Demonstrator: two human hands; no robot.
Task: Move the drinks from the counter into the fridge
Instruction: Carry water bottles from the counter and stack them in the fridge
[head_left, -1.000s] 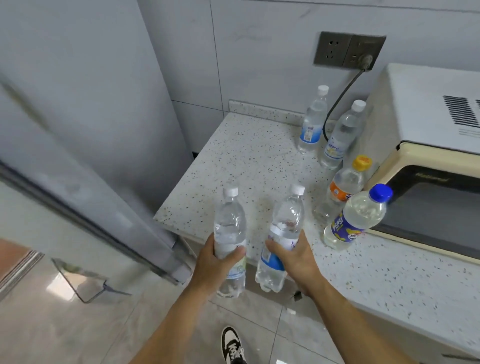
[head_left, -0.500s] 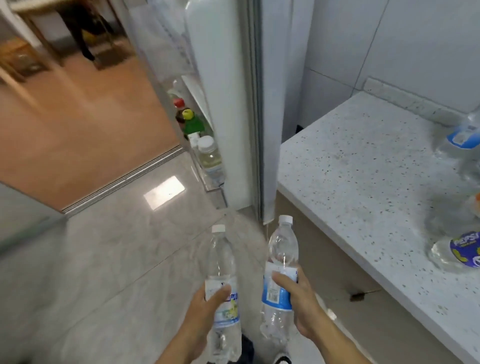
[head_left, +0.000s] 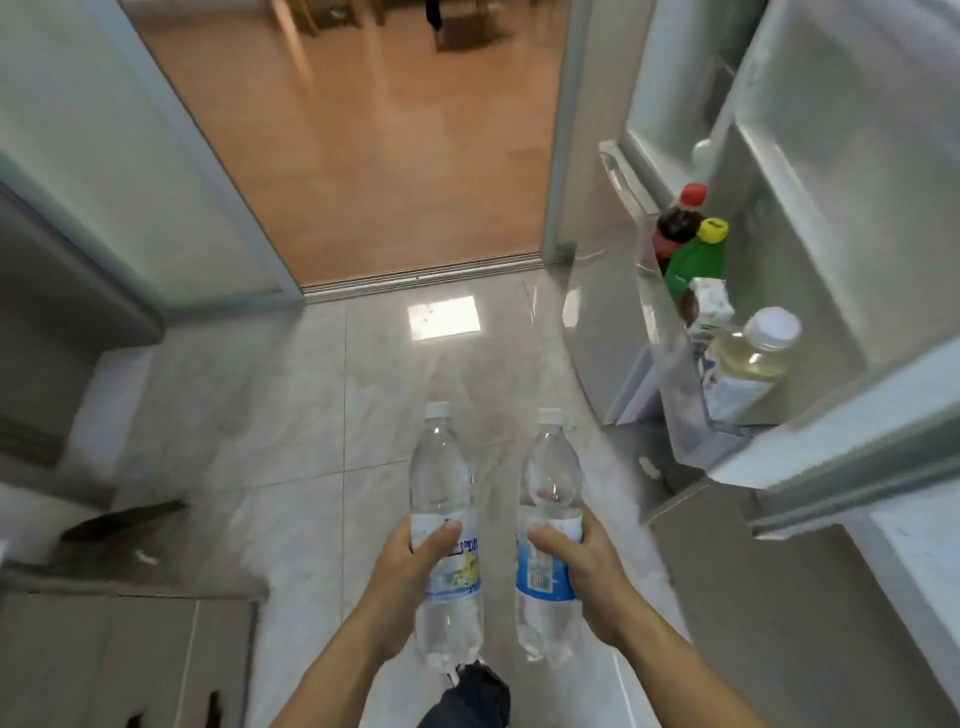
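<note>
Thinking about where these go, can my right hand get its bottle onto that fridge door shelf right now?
Probably yes: the fridge door shelf stands open to the right of the right hand, nothing between, though bottles and a carton crowd it.

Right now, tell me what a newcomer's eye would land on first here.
Two clear water bottles held upright side by side low in the middle: the left hand grips one, the right hand the other. To the right, the open fridge door shelf holds a green bottle and other drinks.

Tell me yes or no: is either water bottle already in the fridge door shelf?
No. Both water bottles are held over the floor, one in the left hand, one in the right hand.
</note>
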